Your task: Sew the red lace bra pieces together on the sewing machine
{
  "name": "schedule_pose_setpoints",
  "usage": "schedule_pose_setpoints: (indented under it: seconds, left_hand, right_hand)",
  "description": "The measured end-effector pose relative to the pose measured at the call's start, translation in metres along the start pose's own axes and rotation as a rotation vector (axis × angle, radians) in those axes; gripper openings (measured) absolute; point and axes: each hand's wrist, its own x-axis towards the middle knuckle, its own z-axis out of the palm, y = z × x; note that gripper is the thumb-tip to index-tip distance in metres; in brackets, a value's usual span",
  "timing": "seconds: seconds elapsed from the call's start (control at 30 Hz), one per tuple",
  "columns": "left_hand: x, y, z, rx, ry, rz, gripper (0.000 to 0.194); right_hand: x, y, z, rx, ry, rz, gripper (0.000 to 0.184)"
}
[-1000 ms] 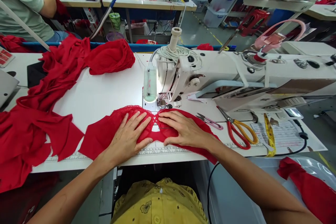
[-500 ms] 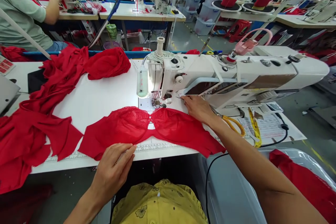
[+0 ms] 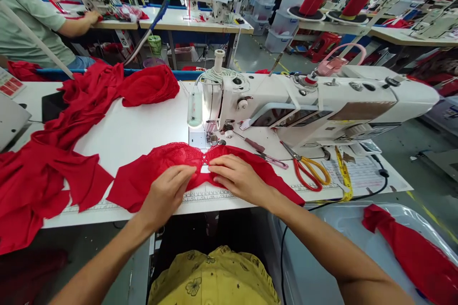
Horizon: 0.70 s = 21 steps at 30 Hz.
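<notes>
A red bra with lace-edged cups [image 3: 143, 176] lies flat along the table's front edge, its two cups joined at a small open gap in the middle. My left hand [image 3: 168, 193] is closed on the left cup's inner edge, fingertips pointing at the gap. Across from it, my right hand [image 3: 239, 178] has curled fingers on the right cup's inner edge. Both thumbs are mostly hidden. Just behind the gap sit the presser foot and needle plate of a white sewing machine [image 3: 232, 100].
Right of the bra lie a brown-handled pointed tool [image 3: 254, 144], pink-handled tweezers [image 3: 275, 161], scissors [image 3: 311, 171] and a yellow tape measure [image 3: 343, 176]. Red fabric [image 3: 71, 138] is heaped at left. A grey tub [image 3: 322, 248] stands below right. Another person [image 3: 28, 19] works behind.
My right hand has come from beside the machine to the bra's middle, uncovering the tools there. My left hand has moved up and right from the lower edge onto the left cup.
</notes>
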Motion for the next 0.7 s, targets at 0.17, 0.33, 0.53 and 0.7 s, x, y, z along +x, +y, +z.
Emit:
schedule_pose_setpoints:
  seconds: [0.17,0.33,0.53,0.7]
  left_hand:
    - [0.039,-0.037,-0.007,0.064,-0.416,0.043,0.055]
    - [0.056,-0.042,-0.018,0.179,-0.692,-0.015,0.071]
    - [0.066,-0.039,-0.024,0.170,-0.784,-0.022,0.079]
    - [0.066,-0.044,-0.024,0.139,-0.766,-0.007,0.080]
  right_hand:
    - [0.014,0.021,-0.001,-0.008,-0.228,-0.005,0.057]
    - [0.018,0.027,-0.008,0.001,-0.384,0.052,0.076]
    - [0.023,0.026,-0.014,0.022,-0.420,0.070,0.076]
    - [0.022,0.032,-0.013,0.041,-0.411,0.068,0.076]
